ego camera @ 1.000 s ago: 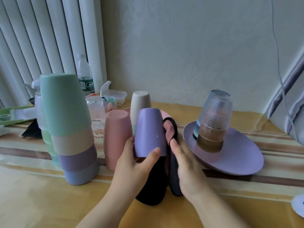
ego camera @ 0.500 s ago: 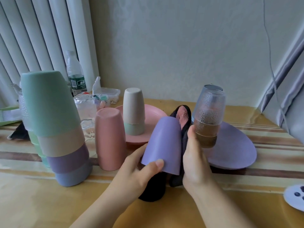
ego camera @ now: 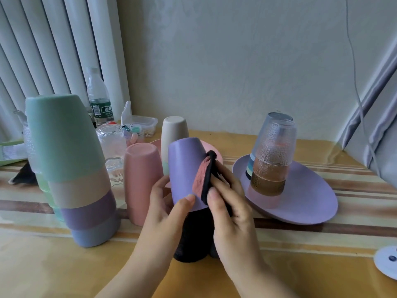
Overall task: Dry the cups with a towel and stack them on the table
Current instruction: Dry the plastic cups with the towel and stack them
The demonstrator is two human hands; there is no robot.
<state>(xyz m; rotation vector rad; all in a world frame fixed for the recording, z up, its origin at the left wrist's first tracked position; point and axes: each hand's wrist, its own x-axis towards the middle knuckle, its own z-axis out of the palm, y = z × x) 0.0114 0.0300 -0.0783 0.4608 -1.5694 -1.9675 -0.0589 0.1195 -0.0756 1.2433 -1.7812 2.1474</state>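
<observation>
My left hand (ego camera: 165, 203) grips the smooth, inverted purple cup (ego camera: 185, 173) above the glossy striped table (ego camera: 64, 265); my right hand (ego camera: 231, 209) pinches the fuzzy black-and-pink towel (ego camera: 203, 177) against its side. Left of the cup stands the tapered stack (ego camera: 71, 168); behind it, a plastered wall (ego camera: 236, 61).

A water bottle (ego camera: 97, 97) stands by the wall, beside a clear lidded box (ego camera: 142, 123) holding perhaps clips.
</observation>
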